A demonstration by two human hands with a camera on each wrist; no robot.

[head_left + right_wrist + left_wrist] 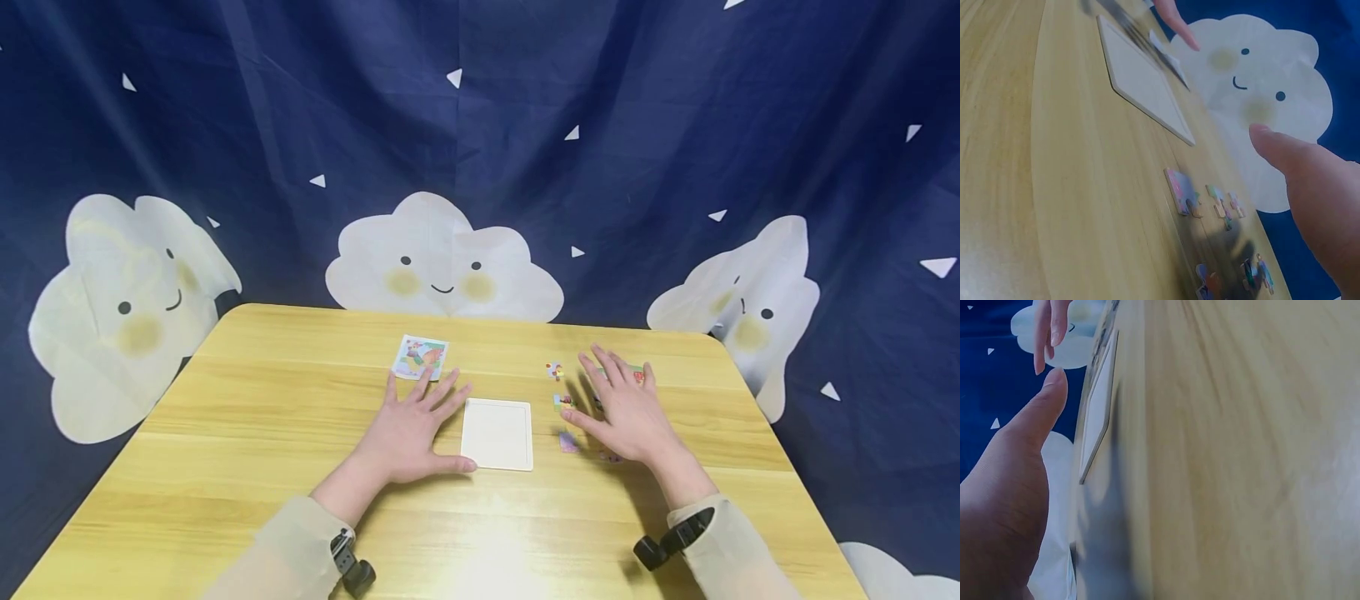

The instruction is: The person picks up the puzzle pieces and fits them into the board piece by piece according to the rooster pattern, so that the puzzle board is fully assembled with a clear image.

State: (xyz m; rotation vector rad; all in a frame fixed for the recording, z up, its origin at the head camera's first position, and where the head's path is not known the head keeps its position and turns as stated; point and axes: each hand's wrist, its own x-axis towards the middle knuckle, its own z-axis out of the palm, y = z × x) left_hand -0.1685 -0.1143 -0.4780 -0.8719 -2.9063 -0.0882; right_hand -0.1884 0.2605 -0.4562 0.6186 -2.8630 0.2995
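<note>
A white square puzzle tray point(497, 435) with a low rim lies on the table between the hands. My left hand point(411, 429) is spread over the table at the tray's left side, holding nothing; in the left wrist view its thumb point(1038, 409) is above the surface. Beyond its fingertips lies a small picture card point(422, 357) with a colourful animal drawing. My right hand point(628, 410), fingers extended, hovers over several jigsaw pieces and partly hides them. A purple piece point(568, 442) shows by its thumb, and more pieces point(1180, 192) appear in the right wrist view.
The wooden table point(225, 450) has rounded far corners. Behind it hangs a dark blue curtain point(510, 108) printed with smiling clouds and white triangles. Each wrist carries a black strap with a camera point(352, 567).
</note>
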